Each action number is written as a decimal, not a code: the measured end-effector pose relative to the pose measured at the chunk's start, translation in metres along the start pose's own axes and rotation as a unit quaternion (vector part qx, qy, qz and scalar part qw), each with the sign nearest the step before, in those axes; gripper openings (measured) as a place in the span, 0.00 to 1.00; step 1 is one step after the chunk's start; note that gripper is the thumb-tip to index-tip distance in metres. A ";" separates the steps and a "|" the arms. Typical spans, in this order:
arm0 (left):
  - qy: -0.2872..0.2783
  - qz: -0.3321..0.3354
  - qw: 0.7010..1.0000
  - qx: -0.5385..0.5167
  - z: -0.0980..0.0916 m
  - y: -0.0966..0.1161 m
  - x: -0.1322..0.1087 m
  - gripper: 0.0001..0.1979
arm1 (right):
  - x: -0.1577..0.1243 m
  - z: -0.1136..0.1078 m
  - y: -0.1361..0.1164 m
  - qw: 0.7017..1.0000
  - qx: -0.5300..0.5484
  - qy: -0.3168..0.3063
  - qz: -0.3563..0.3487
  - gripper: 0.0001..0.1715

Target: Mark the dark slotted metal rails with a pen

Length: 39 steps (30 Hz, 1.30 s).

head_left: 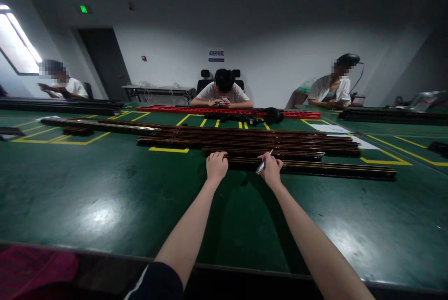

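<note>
Both arms reach forward over the green table. My left hand is at the left end of the nearest long dark strip, its fingers curled down over the edge. My right hand is closed around a small silvery pen-like tool, whose thin tip points up and away. This hand is right against the same strip, a short way right of the left one. Behind lies a bundle of similar long dark strips with brownish edges. The fingertips of my left hand are partly hidden.
The green table carries yellow tape lines. Farther back lie a red slotted rail, a black cable heap and white sheets. More dark strips lie far left. Three people sit across the table.
</note>
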<state>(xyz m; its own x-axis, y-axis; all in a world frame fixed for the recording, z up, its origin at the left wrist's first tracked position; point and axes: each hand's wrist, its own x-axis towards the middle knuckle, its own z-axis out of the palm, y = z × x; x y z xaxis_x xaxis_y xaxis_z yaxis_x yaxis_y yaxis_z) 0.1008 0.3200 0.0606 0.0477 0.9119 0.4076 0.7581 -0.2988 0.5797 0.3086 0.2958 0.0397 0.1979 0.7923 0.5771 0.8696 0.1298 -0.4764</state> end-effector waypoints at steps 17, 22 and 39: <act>0.036 -0.197 0.979 -0.030 -0.027 -0.033 0.009 0.19 | 0.016 -0.013 0.001 0.959 0.272 0.061 0.056 0.07; -0.013 -0.172 0.985 0.017 -0.026 -0.030 0.008 0.23 | 0.033 -0.015 -0.040 0.936 0.341 -0.084 0.010 0.23; -0.029 -0.171 0.983 0.067 -0.026 -0.030 0.010 0.25 | 0.036 0.042 -0.107 0.905 0.388 -0.164 0.053 0.20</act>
<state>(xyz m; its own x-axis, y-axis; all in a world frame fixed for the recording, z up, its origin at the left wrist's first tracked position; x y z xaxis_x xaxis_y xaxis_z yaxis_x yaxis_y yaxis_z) 0.0615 0.3311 0.0652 -0.1911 0.9680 0.1624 0.8146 0.0641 0.5764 0.2041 0.3357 0.0840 0.0071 0.9428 0.3334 0.2480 0.3213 -0.9139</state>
